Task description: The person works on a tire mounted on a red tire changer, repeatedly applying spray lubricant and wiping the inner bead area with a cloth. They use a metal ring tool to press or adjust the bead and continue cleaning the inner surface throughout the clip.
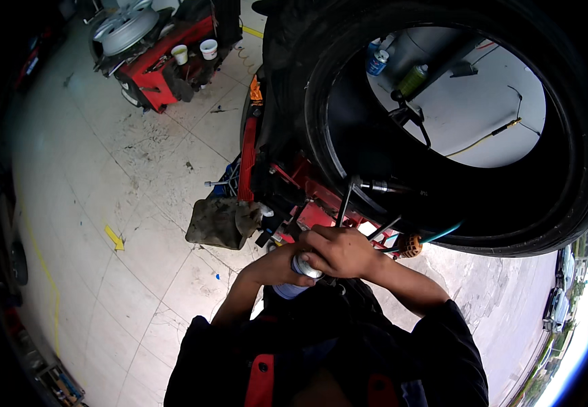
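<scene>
Spray can (302, 266), small and metal, sits at the picture's six o'clock between both hands: right hand (340, 251) wraps its top, left hand (275, 266) grasps its body. Likely light, rigid and slick; the cylindrical body suits gripping. Black tyre (443, 203) looms at one o'clock.

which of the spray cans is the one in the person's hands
The silver-topped can, gripped between left hand and right hand; the blue can and green can stand behind the tyre.

Daylight glare lower right; dark vignette, fisheye bending edges; foreground shadowed.
</scene>
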The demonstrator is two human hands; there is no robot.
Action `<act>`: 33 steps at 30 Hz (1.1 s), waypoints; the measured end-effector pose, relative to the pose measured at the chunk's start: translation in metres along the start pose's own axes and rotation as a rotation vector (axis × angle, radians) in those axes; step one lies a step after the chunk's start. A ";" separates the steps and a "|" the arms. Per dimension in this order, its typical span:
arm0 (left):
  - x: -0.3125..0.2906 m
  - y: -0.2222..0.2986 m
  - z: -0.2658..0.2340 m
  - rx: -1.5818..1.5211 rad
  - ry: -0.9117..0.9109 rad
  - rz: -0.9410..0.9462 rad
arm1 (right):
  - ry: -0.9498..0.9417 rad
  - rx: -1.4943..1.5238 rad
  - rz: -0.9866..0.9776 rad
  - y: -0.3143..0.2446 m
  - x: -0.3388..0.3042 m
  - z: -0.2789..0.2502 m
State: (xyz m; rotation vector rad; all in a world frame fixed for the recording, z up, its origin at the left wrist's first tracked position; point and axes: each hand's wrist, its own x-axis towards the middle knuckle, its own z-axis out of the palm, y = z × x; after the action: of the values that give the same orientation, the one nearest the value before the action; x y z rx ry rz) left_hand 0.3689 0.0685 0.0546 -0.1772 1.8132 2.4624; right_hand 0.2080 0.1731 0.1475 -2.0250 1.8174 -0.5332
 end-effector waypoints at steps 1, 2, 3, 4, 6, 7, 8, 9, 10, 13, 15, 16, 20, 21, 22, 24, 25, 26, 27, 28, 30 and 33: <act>-0.006 -0.013 -0.006 0.037 -0.134 0.057 | -0.014 0.032 -0.195 -0.001 0.004 0.001; -0.012 -0.030 -0.014 0.070 -0.270 0.119 | -0.032 0.050 -0.392 -0.003 0.010 0.001; -0.016 -0.032 -0.013 -0.017 -0.259 0.246 | -0.037 0.081 -0.517 -0.007 0.016 0.005; -0.017 -0.051 -0.017 -0.239 -0.372 0.289 | -0.053 0.098 -0.659 -0.014 0.023 0.009; 0.006 -0.097 -0.010 -0.663 -0.585 0.405 | -0.041 0.066 -0.666 -0.020 0.033 0.003; 0.003 -0.072 -0.009 -0.614 -0.560 0.402 | -0.099 0.025 -0.548 -0.020 0.036 -0.002; -0.006 -0.048 -0.007 -0.560 -0.504 0.405 | -0.172 0.002 -0.458 -0.020 0.044 -0.002; -0.012 -0.015 -0.010 -0.422 -0.276 0.231 | -0.104 0.032 -0.343 -0.014 0.042 -0.007; -0.017 -0.006 -0.015 -0.157 0.013 0.154 | -0.206 -0.137 -0.245 -0.010 0.046 -0.015; -0.001 0.037 0.016 0.287 0.585 0.191 | -0.226 -0.251 -0.167 0.013 0.068 -0.047; 0.017 0.027 0.026 0.308 0.738 0.415 | -0.197 -0.263 -0.075 0.041 0.083 -0.084; 0.020 0.024 0.029 0.407 0.776 0.393 | -0.182 -0.293 0.033 0.063 0.088 -0.108; 0.030 -0.016 0.046 0.745 0.906 0.193 | -0.247 -0.237 0.469 0.213 0.114 -0.205; 0.040 -0.032 0.050 0.842 0.912 0.134 | -0.225 -0.200 0.661 0.248 0.114 -0.234; 0.042 -0.051 0.056 0.948 0.974 0.032 | -0.230 -0.147 0.792 0.274 0.133 -0.241; 0.041 -0.071 0.060 0.839 0.959 -0.091 | -0.229 -0.406 0.646 0.354 0.144 -0.244; 0.040 -0.060 0.061 0.882 0.956 -0.132 | -0.229 -0.587 0.593 0.409 0.139 -0.250; 0.048 -0.051 0.059 0.920 0.943 -0.138 | -0.245 -0.867 0.540 0.478 0.130 -0.267; 0.049 -0.054 0.059 0.967 1.006 -0.048 | -0.095 -0.819 0.675 0.489 0.145 -0.258; 0.044 -0.059 0.061 1.034 1.087 0.034 | 0.066 -0.744 0.782 0.480 0.159 -0.235; 0.039 -0.070 0.070 1.013 1.234 0.017 | 0.155 -0.657 0.880 0.440 0.182 -0.219; 0.041 -0.073 0.069 1.076 1.304 0.074 | 0.214 -0.701 0.874 0.522 0.184 -0.211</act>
State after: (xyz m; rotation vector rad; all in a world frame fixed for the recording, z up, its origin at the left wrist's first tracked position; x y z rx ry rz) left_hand 0.3350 0.1562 0.0002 -1.8469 3.1816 0.8713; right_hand -0.3280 -0.0679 0.0705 -1.2496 3.0309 0.1903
